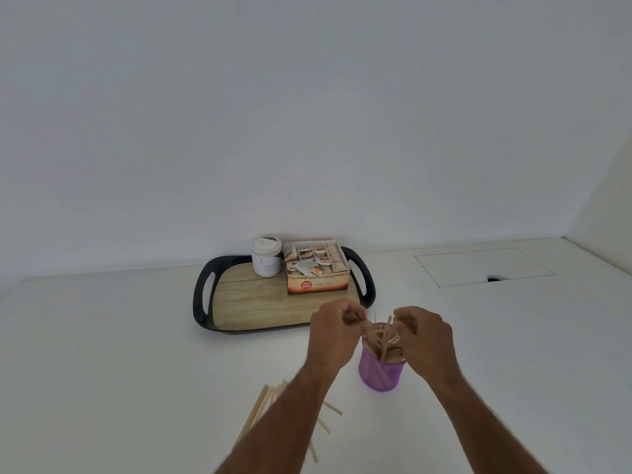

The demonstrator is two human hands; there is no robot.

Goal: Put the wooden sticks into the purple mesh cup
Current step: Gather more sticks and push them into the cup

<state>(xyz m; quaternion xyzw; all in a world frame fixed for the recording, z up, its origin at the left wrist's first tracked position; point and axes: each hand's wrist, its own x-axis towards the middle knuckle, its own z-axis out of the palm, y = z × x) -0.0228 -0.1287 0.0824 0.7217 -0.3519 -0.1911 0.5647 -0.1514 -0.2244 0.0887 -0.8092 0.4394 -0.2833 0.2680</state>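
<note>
Loose sticks (263, 403) lie on the white counter (119, 336) under the left forearm. Both hands, left (337, 331) and right (422, 335), pinch sticks over the cup (381, 371), which stands near a tray (201, 299) by the white wall (307, 114).

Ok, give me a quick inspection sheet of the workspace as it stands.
Surface: white countertop, inset hatch panel far right.
Job's things: purple mesh cup upright, holding sticks; loose wooden sticks left of it, partly hidden by the forearm.
Clutter: black-rimmed tray holding white jar and tea box.
Grippers: left hand and right hand at the cup's mouth, pinching sticks.
Cables: nothing seen.
Surroundings: plain white walls.
</note>
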